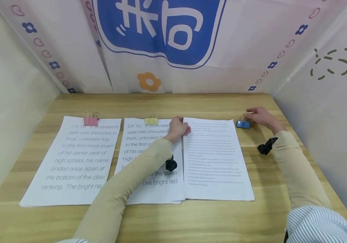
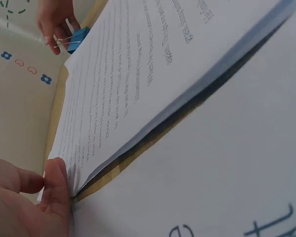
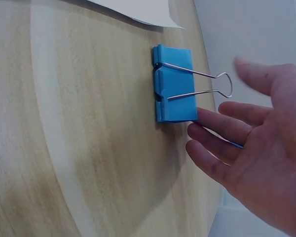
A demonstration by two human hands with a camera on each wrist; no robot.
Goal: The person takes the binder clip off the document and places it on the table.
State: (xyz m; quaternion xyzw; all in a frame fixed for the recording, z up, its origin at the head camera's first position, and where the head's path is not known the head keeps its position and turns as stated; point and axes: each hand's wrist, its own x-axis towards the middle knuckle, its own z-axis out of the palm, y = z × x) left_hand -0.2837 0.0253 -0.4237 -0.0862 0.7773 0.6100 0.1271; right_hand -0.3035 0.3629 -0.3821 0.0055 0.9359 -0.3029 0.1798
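**Blue binder clip (image 1: 243, 124) at 3 o'clock, unattached, just beside the unclipped stack (image 1: 212, 162)**

Around the clip's wire handles, the right hand (image 1: 262, 117): fingers loosely parted, thumb apart from the wire, no firm grasp. At the unclipped stack's 11 o'clock corner, the left hand (image 1: 177, 128): thumb over the paper, another finger bent close to it; cannot tell whether pinching the corner or merely pressing.

Judging by looks, a light clip, stiff and springy, with a smooth body and thin, slippery handles pointing towards 12 o'clock. Best held by the handle loops, thumb against one and forefinger against the other, for a strong squeeze. Paper probably light, floppy and easily creased or fanned; best steadied near the top edge.

At 8 o'clock, the left stack (image 1: 79, 158) with a pink clip (image 1: 90, 121) on top; at 7 o'clock, the middle stack (image 1: 158, 187) with a yellow clip (image 1: 151, 121).

Underneath everything, a flat, wood-grained surface (image 1: 209, 219). Beyond, at 12 o'clock, a pale backdrop (image 1: 240, 44) with a blue emblem (image 1: 188, 55) and an orange flower (image 1: 149, 82). At 10 and 2 o'clock, pale side walls (image 1: 319, 101).
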